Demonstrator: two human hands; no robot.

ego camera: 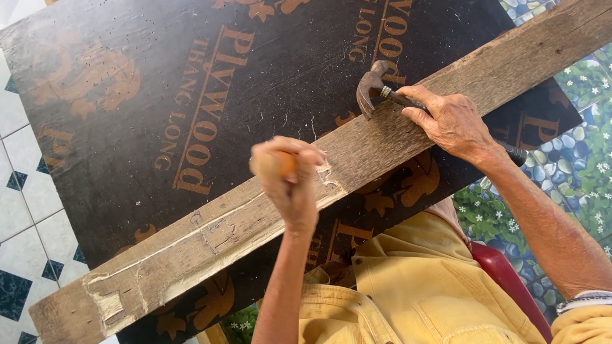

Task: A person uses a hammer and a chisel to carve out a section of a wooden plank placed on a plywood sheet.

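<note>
Two hands: left hand (289,184) grips one chisel (274,164), right hand (453,118) one hammer (372,89).

**Dark board with a plank across it**

A dark plywood sheet (188,94), printed with orange lettering and emblems, is laid flat as the work surface over a tiled floor (0,213). White tiles with dark diamonds are seen on one side of the sheet, pebble-and-leaf patterned tiles (598,139) on the other. A long, weathered wooden plank (202,251) is laid diagonally across the sheet, both ends overhanging its edges. Chipped, pale patches are shown along the plank's surface.
</note>
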